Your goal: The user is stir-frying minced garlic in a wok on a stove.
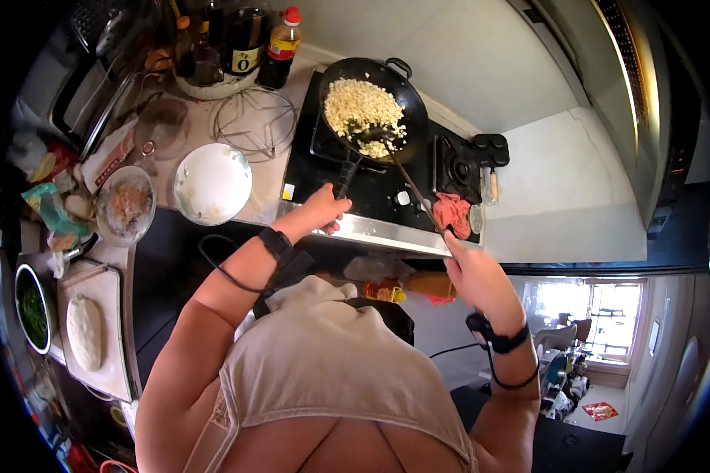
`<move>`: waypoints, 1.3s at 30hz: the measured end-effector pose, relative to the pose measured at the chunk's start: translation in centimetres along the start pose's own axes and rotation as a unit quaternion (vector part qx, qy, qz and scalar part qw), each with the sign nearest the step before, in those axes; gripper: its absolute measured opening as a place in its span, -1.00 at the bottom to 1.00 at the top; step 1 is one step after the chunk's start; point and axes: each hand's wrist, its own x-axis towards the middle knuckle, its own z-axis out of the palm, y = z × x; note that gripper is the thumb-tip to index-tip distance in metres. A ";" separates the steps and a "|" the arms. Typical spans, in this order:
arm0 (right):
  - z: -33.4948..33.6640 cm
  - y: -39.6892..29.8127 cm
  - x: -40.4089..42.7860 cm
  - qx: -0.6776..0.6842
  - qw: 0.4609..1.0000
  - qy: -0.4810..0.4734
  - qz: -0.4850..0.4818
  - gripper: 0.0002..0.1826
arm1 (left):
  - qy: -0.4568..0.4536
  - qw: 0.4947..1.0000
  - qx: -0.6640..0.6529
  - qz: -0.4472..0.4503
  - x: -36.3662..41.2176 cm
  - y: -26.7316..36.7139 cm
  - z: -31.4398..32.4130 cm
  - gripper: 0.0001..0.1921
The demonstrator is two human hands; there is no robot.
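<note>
A black wok (411, 103) sits on the left burner of a black gas cooktop (373, 192), with pale yellow crumbled food (361, 106) inside, perhaps scrambled egg. My left hand (319, 208) is at the end of the wok's dark handle (347, 177); the fingers are curled, and how firmly they grip it is hard to see. In my right hand (479, 275) is the long thin shaft of a cooking spatula or ladle (417, 192). Its dark head rests among the food on the near side of the wok.
Left of the cooktop are a white plate (213, 184), a wire rack (255, 121), sauce bottles (281, 50) and a bowl with brownish residue (125, 204). Dough (84, 333) lies on a board beside a bowl of chopped greens (32, 307). A pink cloth (451, 214) lies at the cooktop's right front.
</note>
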 end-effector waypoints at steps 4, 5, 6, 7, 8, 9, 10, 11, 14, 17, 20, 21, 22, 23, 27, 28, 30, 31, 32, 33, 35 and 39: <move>1.0 1.1 2.5 0.025 0.999 0.017 0.041 -0.49 | -0.008 1.000 0.000 -0.004 0.3 0.4 0.2 -0.67; 0.6 1.1 1.8 0.027 0.999 0.017 0.040 -0.49 | -0.010 1.000 -0.005 -0.004 0.3 0.3 0.2 -0.67; 0.2 0.9 0.7 0.026 0.999 0.006 0.018 -0.48 | -0.005 1.000 -0.008 -0.006 0.0 0.4 0.0 -0.67; -0.4 0.6 -0.4 0.023 1.000 -0.003 -0.004 -0.48 | 0.001 1.000 -0.011 -0.011 -0.6 0.6 -0.1 -0.69; -1.3 -0.4 -0.9 -0.006 1.000 -0.020 0.008 -0.47 | 0.007 1.000 -0.014 -0.017 -0.8 0.7 -0.2 -0.70; -0.7 0.0 -0.7 -0.008 1.000 -0.020 0.011 -0.47 | 0.004 1.000 -0.015 -0.016 -0.6 0.6 -0.2 -0.70; 0.7 0.8 0.0 0.010 1.000 0.024 -0.014 -0.47 | 0.000 1.000 -0.014 -0.006 -0.2 0.4 -0.2 -0.68; 1.4 1.4 0.7 0.027 0.997 0.068 -0.038 -0.47 | -0.004 1.000 -0.013 0.003 0.2 0.3 -0.1 -0.65; 1.1 0.3 4.6 0.115 0.989 -0.020 0.093 -0.50 | -0.011 1.000 -0.002 0.009 0.5 0.3 0.2 -0.65; 1.9 0.9 4.2 0.088 0.995 0.012 0.055 -0.50 | 0.006 1.000 -0.022 -0.012 -0.2 0.8 0.1 -0.66; 1.6 1.7 1.3 0.057 0.997 0.041 -0.031 -0.53 | 0.029 0.999 -0.035 -0.019 0.1 -0.1 0.0 -0.65; 1.6 1.6 1.3 0.057 0.997 0.042 -0.028 -0.53 | 0.027 0.999 -0.034 -0.020 0.0 0.1 0.0 -0.65; 1.7 1.4 1.7 0.062 0.997 0.037 -0.004 -0.52 | -0.009 1.000 -0.018 -0.018 -0.1 0.5 -0.3 -0.42; 1.7 1.3 2.7 0.075 0.997 0.024 0.022 -0.52 | -0.045 0.999 -0.002 -0.017 -0.2 0.7 -0.3 -0.18; 1.1 0.0 4.8 0.136 0.982 -0.025 0.125 -0.51 | -0.045 0.999 -0.006 -0.013 -0.4 0.9 -0.2 -0.18; 1.2 0.2 4.3 0.137 0.983 -0.026 0.123 -0.51 | -0.023 1.000 -0.010 -0.015 -0.4 0.9 0.1 -0.34; 1.5 1.1 2.6 0.063 0.996 0.002 0.065 -0.50 | -0.009 1.000 -0.023 -0.009 -0.4 0.6 0.1 -0.66; 1.7 1.1 2.7 0.063 0.996 0.001 0.065 -0.50 | -0.009 1.000 -0.024 -0.009 -0.1 0.3 -0.1 -0.66; 2.1 1.1 3.0 0.055 0.998 0.019 0.039 -0.49 | -0.006 1.000 -0.024 -0.007 0.4 0.0 -0.3 -0.61; 2.2 1.0 3.0 0.049 0.998 0.039 0.018 -0.49 | -0.008 1.000 -0.022 -0.004 0.7 0.0 -0.2 -0.56; 1.8 0.2 4.1 0.089 0.993 0.021 0.071 -0.49 | -0.012 1.000 -0.025 -0.002 0.8 0.0 0.2 -0.57; 1.5 -1.1 3.3 0.132 0.984 -0.016 0.117 -0.54 | -0.004 1.000 -0.007 -0.005 -0.1 0.5 -0.1 -0.68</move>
